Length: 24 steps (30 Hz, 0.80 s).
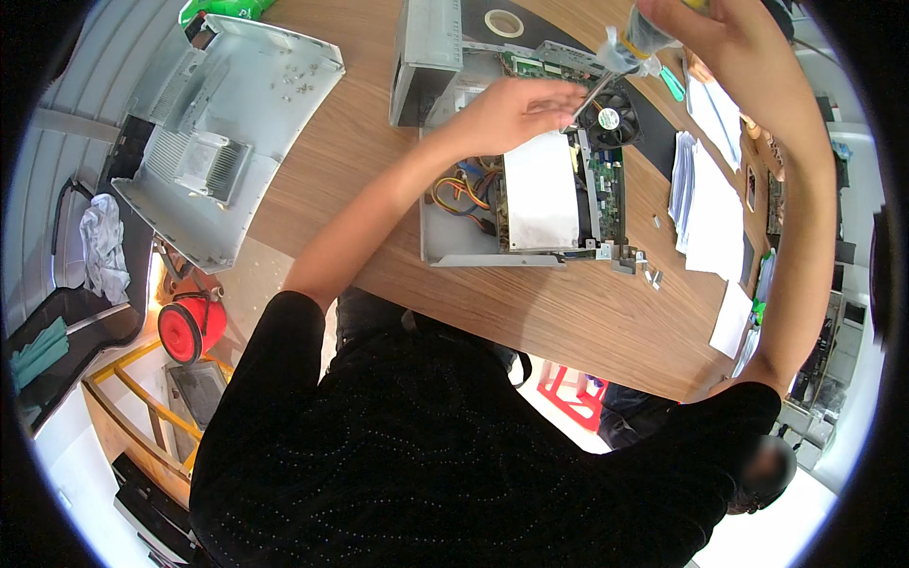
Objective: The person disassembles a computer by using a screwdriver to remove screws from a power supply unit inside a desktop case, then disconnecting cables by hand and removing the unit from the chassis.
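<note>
An opened desktop computer case (492,258) lies on the table in front of me, its circuit boards, coloured wires and a white-topped metal box (542,194) exposed. My right hand (705,28), raised at the upper right, is wrapped around the handle of a screwdriver (644,38). Clear plastic covers part of that handle, and the shaft slants down to the left into the case. Over the white-topped box is my left hand (519,114), fingers stretched out and thumb apart, close to the screwdriver's tip. The exact tip contact is hidden. A black fan (609,118) sits just right of the shaft.
At the left lies a removed grey cover (284,133) with small screws on it. A tape roll (504,24) is behind the case; stacked papers (705,204) lie to the right. Small metal pieces (651,276) are near the case corner. A red cylinder (192,327) stands on the floor.
</note>
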Each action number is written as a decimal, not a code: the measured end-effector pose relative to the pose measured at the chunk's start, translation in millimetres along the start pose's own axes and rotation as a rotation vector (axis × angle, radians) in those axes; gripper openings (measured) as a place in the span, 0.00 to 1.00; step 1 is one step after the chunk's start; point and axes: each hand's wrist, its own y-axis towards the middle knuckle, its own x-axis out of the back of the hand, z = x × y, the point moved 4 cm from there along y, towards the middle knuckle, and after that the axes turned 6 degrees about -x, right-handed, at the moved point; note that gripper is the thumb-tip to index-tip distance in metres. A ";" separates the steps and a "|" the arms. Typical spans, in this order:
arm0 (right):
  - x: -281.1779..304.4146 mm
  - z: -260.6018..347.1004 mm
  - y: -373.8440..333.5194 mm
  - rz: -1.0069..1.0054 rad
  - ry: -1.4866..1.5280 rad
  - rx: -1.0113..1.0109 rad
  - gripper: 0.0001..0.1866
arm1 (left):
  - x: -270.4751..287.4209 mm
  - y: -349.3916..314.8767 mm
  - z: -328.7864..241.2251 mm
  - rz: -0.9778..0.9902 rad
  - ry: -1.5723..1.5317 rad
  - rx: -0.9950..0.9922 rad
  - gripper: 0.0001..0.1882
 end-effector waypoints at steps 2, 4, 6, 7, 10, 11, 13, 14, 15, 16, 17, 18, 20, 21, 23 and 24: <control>-11.9 -1.3 0.4 -0.107 0.013 -0.016 0.11 | 0.7 10.0 -19.1 -0.029 -0.125 -0.119 0.15; -6.0 -3.2 -1.3 -0.182 -0.129 -0.024 0.11 | 3.3 18.1 -23.0 -0.015 0.000 -0.125 0.13; 20.0 0.0 -10.1 -0.067 -0.365 0.085 0.12 | -9.0 27.4 -31.9 -0.042 0.147 -0.162 0.10; 32.6 0.9 -8.9 -0.031 -0.428 0.135 0.13 | -9.1 28.0 -35.5 -0.036 0.150 -0.163 0.10; 24.6 -3.6 -2.9 0.506 -0.649 -0.017 0.14 | -2.0 23.9 -42.8 -0.095 0.250 -0.079 0.10; 5.8 0.9 -7.7 0.189 -0.686 0.025 0.14 | 0.3 23.9 -47.4 -0.096 0.315 -0.054 0.09; 6.4 14.5 -10.1 -0.128 -0.708 0.068 0.15 | 2.4 24.4 -44.7 -0.101 0.382 -0.026 0.08; 15.9 16.1 -3.9 0.027 -0.481 -0.026 0.14 | 1.6 27.5 -41.9 -0.139 0.254 -0.168 0.08; 16.9 16.5 -3.9 0.106 -0.362 -0.070 0.14 | 1.9 28.0 -46.5 -0.173 0.122 -0.308 0.09; 18.3 17.2 -3.3 0.180 -0.247 -0.119 0.14 | 3.8 27.0 -45.7 -0.174 0.125 -0.305 0.09; 16.9 16.8 -4.1 0.192 -0.156 -0.190 0.14 | 5.8 26.7 -41.0 -0.122 0.194 -0.203 0.10; 13.3 15.8 -4.6 0.199 -0.111 -0.223 0.15 | 7.2 27.8 -40.9 -0.070 0.262 -0.103 0.11; 5.3 13.5 -9.7 0.094 -0.203 -0.138 0.15 | 5.1 34.7 -67.3 -0.026 0.432 -0.008 0.11; 7.7 9.0 -13.3 0.043 -0.280 -0.087 0.15 | -0.4 36.8 -74.4 0.021 0.595 0.082 0.11; 16.5 -7.5 -12.9 -0.042 -0.403 0.146 0.16 | -7.6 36.8 -65.4 -0.002 0.482 -0.063 0.11; 13.6 -7.5 -14.0 -0.057 -0.424 0.235 0.16 | -8.9 36.6 -59.3 -0.030 0.377 -0.199 0.12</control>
